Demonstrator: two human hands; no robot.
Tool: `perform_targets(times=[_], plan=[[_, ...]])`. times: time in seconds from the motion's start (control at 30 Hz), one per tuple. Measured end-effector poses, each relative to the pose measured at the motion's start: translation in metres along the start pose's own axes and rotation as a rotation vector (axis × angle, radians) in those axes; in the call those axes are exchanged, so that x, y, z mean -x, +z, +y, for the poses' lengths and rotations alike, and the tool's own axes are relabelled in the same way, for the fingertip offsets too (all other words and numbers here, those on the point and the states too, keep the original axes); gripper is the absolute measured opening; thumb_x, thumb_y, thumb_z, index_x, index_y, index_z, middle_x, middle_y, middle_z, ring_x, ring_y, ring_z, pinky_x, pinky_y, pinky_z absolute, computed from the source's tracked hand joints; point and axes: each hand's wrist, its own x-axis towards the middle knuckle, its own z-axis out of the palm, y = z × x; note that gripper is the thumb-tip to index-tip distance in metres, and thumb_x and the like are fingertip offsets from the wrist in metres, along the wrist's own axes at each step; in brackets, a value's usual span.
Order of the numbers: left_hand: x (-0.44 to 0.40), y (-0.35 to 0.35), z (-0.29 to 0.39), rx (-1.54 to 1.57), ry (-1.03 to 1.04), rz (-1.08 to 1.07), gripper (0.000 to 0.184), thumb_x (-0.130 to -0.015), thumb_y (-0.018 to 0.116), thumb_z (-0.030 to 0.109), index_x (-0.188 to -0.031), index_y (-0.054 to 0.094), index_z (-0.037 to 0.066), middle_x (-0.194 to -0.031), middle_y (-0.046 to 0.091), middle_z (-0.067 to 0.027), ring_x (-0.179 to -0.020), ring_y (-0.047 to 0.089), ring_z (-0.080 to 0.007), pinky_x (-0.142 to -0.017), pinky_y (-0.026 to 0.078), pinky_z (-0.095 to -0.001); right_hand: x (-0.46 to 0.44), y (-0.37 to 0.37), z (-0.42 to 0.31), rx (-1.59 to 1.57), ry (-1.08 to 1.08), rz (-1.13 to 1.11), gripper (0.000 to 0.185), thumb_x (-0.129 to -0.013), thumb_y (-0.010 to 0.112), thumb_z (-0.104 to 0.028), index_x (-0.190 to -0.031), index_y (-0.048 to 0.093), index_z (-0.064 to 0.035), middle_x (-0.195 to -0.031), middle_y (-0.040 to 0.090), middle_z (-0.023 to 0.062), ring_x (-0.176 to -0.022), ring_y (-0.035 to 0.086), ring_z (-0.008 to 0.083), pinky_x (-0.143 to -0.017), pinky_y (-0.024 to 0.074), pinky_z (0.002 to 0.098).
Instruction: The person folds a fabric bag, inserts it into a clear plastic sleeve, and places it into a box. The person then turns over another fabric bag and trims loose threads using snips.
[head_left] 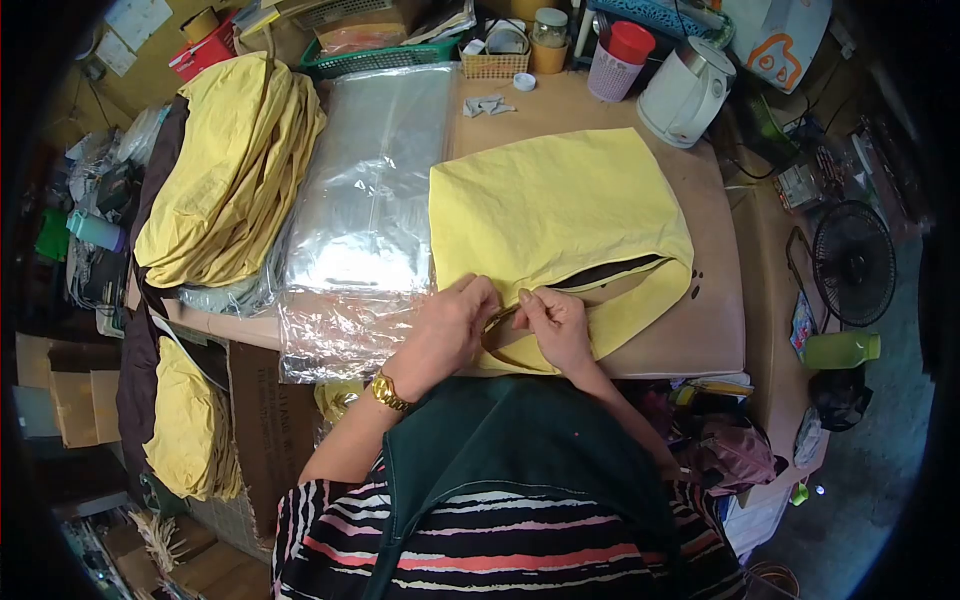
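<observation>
A yellow fabric bag (550, 200) lies flat on the table, its wide strap (640, 312) looping toward me. A dark gap shows along its top edge, where the zipper opening (610, 270) is parted. At the near left corner of the bag, my left hand (455, 322) is closed with its fingertips on the fabric; a gold watch (388, 391) is on that wrist. Close beside it, my right hand (556, 328) pinches the bag's edge near the end of the opening. The fingers cover exactly what is pinched there.
Clear plastic sleeves (370, 180) are stacked left of the bag. Farther left is a pile of yellow bags (230, 170), with more yellow fabric (185, 420) hanging below. A white kettle (685, 92), a pink cup (618, 65) and baskets line the back. A black fan (853, 262) stands right.
</observation>
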Motion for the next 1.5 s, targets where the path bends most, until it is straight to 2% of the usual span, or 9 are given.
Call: perform_targets(times=[0.23,0.33,0.4,0.5,0.63,0.87,1.0,1.2,1.5], plan=[[-0.011,-0.005,-0.016,-0.051,-0.035,-0.243,0.013,-0.089,0.060,0.012,-0.089,0.060,-0.001,-0.079,0.062,-0.0177,-0.067,0.059,-0.0344,-0.063,0.048,-0.0375,-0.024,-0.037,-0.039,0.466,-0.019,-0.407,0.019,-0.087,0.060,-0.013,-0.074,0.063,0.0008,-0.063,0.064,0.0057,-0.054,0.053,0.0098,-0.051,0.0418,0.0314],[-0.014,-0.014,-0.016,0.174,-0.323,-0.442,0.015,-0.092,0.060,0.013,-0.092,0.061,-0.001,-0.075,0.061,-0.0079,-0.067,0.058,-0.0151,-0.063,0.046,-0.0286,-0.067,-0.083,-0.073,0.078,0.103,-0.200,0.010,-0.087,0.058,-0.004,-0.088,0.067,-0.0004,-0.072,0.066,0.0037,-0.059,0.055,0.0089,-0.056,0.0448,0.0259],[-0.008,-0.005,-0.041,0.673,-0.550,-0.469,0.014,-0.095,0.058,0.013,-0.091,0.062,0.000,-0.075,0.059,0.0002,-0.069,0.051,-0.0060,-0.063,0.045,-0.0233,-0.134,-0.122,-0.049,0.279,-0.183,0.206,0.014,-0.089,0.059,-0.009,-0.096,0.068,-0.0013,-0.069,0.066,0.0041,-0.061,0.058,0.0108,-0.058,0.0454,0.0246],[-0.001,0.006,-0.055,0.981,-0.576,-0.355,0.015,-0.095,0.059,0.014,-0.088,0.061,0.000,-0.080,0.061,0.0008,-0.071,0.054,-0.0071,-0.066,0.045,-0.0220,-0.217,-0.175,0.020,0.937,-0.123,0.581,0.025,-0.088,0.060,-0.012,-0.111,0.064,-0.0034,-0.114,0.062,0.0153,-0.098,0.061,0.0280,-0.087,0.0483,0.0369],[0.005,0.018,-0.068,1.387,-0.640,-0.269,0.015,-0.094,0.060,0.015,-0.089,0.060,0.001,-0.084,0.061,-0.0019,-0.076,0.058,-0.0088,-0.068,0.047,-0.0211,-0.229,-0.153,0.062,1.279,0.044,0.437,0.029,-0.086,0.060,-0.013,-0.114,0.063,-0.0048,-0.125,0.053,0.0144,-0.112,0.054,0.0334,-0.096,0.0436,0.0416],[0.002,0.022,-0.054,1.473,-0.659,-0.236,0.012,-0.096,0.057,0.015,-0.091,0.061,0.005,-0.077,0.055,0.0069,-0.054,0.041,0.0010,-0.046,0.031,-0.0138,-0.273,-0.187,0.072,1.338,-0.039,0.217,0.017,-0.088,0.054,-0.015,-0.092,0.064,-0.0027,-0.107,0.061,0.0175,-0.092,0.060,0.0332,-0.079,0.0507,0.0406],[0.004,0.019,-0.054,1.465,-0.641,-0.241,0.012,-0.096,0.057,0.015,-0.091,0.061,0.005,-0.078,0.055,0.0071,-0.055,0.040,0.0014,-0.047,0.031,-0.0134,-0.182,-0.151,-0.023,-0.044,-0.159,0.389,0.028,-0.099,0.047,-0.016,-0.117,0.057,0.0012,-0.102,0.063,0.0061,-0.085,0.057,0.0139,-0.074,0.0479,0.0281],[0.003,0.022,-0.049,1.403,-0.659,-0.176,0.014,-0.097,0.057,0.018,-0.091,0.061,0.006,-0.076,0.054,0.0078,-0.054,0.038,0.0015,-0.047,0.030,-0.0139,-0.021,-0.075,-0.095,0.644,0.082,-0.099,0.026,-0.090,0.062,-0.014,-0.115,0.059,-0.0062,-0.077,0.059,0.0030,-0.066,0.056,0.0116,-0.061,0.0459,0.0274],[0.001,0.022,-0.032,1.258,-0.592,-0.144,0.020,-0.098,0.056,0.022,-0.089,0.061,0.005,-0.069,0.051,0.0081,-0.052,0.035,0.0012,-0.045,0.025,-0.0173,0.007,-0.035,-0.086,0.868,-0.438,-0.104,0.020,-0.082,0.069,-0.020,-0.091,0.055,-0.0091,-0.070,0.060,0.0056,-0.059,0.062,0.0234,-0.055,0.0479,0.0352]])
